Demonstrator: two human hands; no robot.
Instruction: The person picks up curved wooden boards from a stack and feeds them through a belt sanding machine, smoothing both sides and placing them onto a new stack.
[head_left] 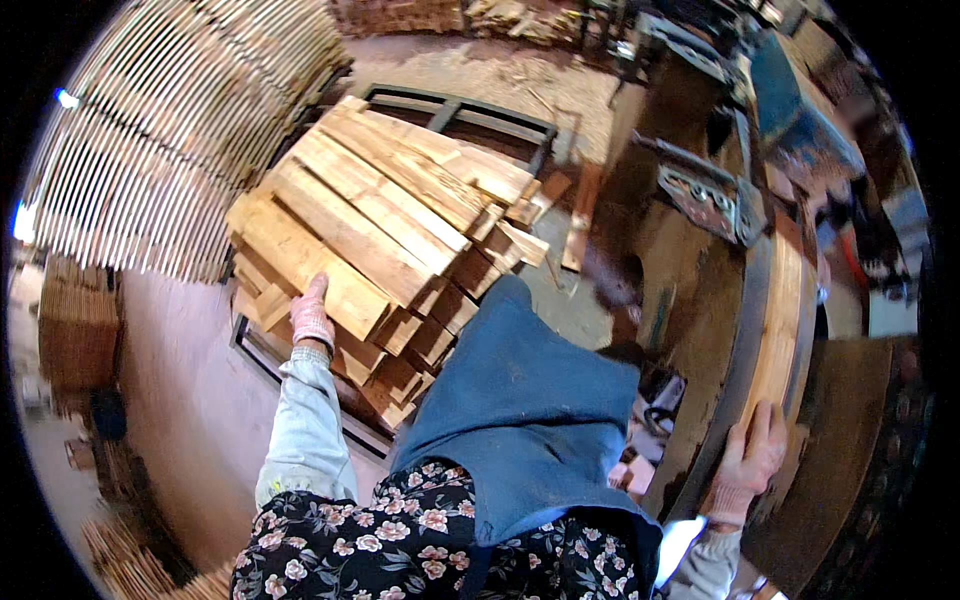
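Currently, the plank (777,335) lies on the machine bench (700,390) at the worker's right. Caution: one-sided pressure from the right hand (752,460) could skew it; a tug by the left hand (312,312) on the edge board (312,263) could dislodge the uneven stack (375,190). Right fingers lie close together over the plank's near end; clamping cannot be confirmed. Left fingers are mostly hidden; closure cannot be told. Plank's long axis: lengthwise along the bench, far end pointing away from the worker, toward the blue housing (805,115).

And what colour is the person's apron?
The apron is blue, showing best in the head view.
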